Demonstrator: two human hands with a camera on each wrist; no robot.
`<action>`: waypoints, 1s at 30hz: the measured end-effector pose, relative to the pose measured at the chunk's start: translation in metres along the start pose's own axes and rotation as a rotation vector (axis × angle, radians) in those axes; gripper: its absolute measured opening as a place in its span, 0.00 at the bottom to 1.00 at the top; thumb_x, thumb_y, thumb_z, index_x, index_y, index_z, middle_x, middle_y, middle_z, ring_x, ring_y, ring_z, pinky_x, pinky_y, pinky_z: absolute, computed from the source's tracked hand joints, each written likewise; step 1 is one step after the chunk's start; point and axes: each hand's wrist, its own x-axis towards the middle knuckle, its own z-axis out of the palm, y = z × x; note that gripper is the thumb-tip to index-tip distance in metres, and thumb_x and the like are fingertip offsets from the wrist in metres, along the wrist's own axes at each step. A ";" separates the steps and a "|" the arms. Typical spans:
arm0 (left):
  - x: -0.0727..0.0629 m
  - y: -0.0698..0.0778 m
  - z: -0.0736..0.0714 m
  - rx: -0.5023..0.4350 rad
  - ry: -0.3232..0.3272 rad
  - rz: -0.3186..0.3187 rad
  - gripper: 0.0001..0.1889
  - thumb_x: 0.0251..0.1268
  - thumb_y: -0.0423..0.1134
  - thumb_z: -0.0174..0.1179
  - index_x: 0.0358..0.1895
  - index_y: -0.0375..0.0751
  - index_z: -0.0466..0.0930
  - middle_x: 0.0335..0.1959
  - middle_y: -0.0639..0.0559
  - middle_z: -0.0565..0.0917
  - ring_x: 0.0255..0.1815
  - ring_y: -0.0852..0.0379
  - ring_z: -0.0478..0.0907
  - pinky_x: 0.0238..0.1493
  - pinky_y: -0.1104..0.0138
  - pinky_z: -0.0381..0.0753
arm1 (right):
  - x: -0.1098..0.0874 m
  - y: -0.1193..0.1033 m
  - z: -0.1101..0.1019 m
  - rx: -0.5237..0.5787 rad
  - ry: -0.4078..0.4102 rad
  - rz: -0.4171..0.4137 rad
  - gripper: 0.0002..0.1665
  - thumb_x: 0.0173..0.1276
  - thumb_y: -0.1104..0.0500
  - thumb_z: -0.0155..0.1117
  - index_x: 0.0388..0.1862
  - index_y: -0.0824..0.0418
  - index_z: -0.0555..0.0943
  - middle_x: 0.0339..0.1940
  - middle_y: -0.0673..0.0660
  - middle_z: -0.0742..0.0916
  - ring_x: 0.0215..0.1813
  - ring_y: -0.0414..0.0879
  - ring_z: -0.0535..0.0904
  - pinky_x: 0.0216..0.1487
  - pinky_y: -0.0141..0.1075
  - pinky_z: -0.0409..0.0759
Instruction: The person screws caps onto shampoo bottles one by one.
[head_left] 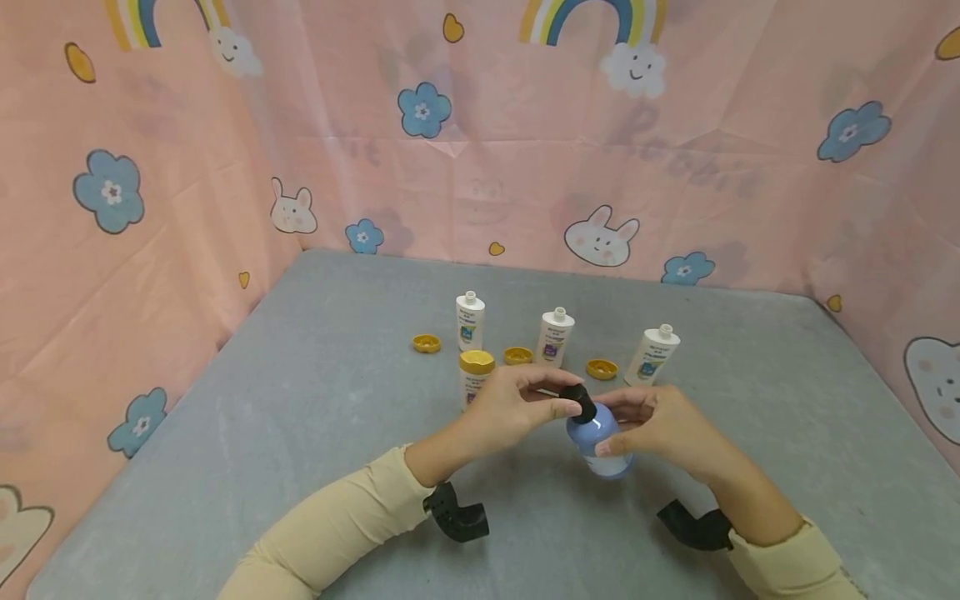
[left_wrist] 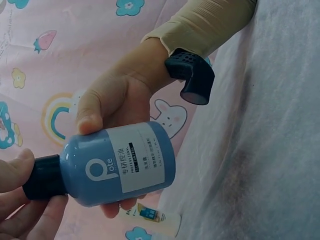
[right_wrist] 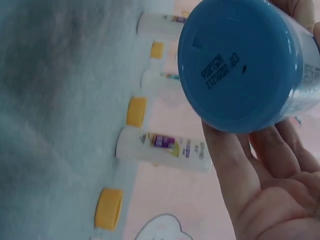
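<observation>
A blue shampoo bottle [head_left: 595, 431] with a white label hangs tilted over the table between both hands. My right hand [head_left: 663, 429] grips its body, thumb on the near side and fingers behind. My left hand [head_left: 517, 402] pinches the bottle's black cap [head_left: 577, 400] between thumb and fingers. In the left wrist view the cap [left_wrist: 45, 177] sits against the shoulder of the bottle [left_wrist: 120, 162], its label facing the camera. The right wrist view shows the bottle's round blue base [right_wrist: 235, 65], printed with a date code, raised off the table.
Three uncapped white bottles, the left one [head_left: 470, 323], the middle one [head_left: 555, 337] and the right one [head_left: 652, 357], stand behind the hands. Yellow caps [head_left: 427, 343] lie beside them. A yellow-capped white bottle [head_left: 474, 375] stands partly hidden behind my left hand. A patterned pink curtain [head_left: 480, 167] surrounds the grey table [head_left: 315, 400].
</observation>
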 end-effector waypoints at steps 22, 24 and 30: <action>0.039 -0.010 0.027 -0.027 0.087 -0.004 0.18 0.58 0.39 0.72 0.53 0.44 0.87 0.50 0.51 0.87 0.45 0.63 0.86 0.46 0.74 0.85 | 0.006 0.021 -0.025 -0.027 0.029 0.025 0.41 0.62 0.54 0.74 0.70 0.69 0.70 0.69 0.68 0.76 0.73 0.67 0.69 0.65 0.55 0.77; 0.041 -0.010 0.029 -0.021 0.087 0.001 0.18 0.58 0.38 0.72 0.53 0.42 0.86 0.50 0.49 0.87 0.46 0.60 0.86 0.46 0.74 0.85 | 0.006 0.022 -0.026 -0.032 0.031 0.024 0.41 0.62 0.54 0.74 0.70 0.69 0.70 0.70 0.68 0.76 0.73 0.66 0.68 0.65 0.55 0.77; 0.045 -0.011 0.032 -0.016 0.080 0.004 0.18 0.58 0.36 0.72 0.52 0.39 0.86 0.49 0.47 0.87 0.48 0.55 0.86 0.47 0.74 0.85 | 0.012 0.028 -0.024 -0.023 0.036 0.024 0.39 0.62 0.55 0.74 0.68 0.69 0.72 0.68 0.67 0.78 0.73 0.66 0.68 0.65 0.53 0.77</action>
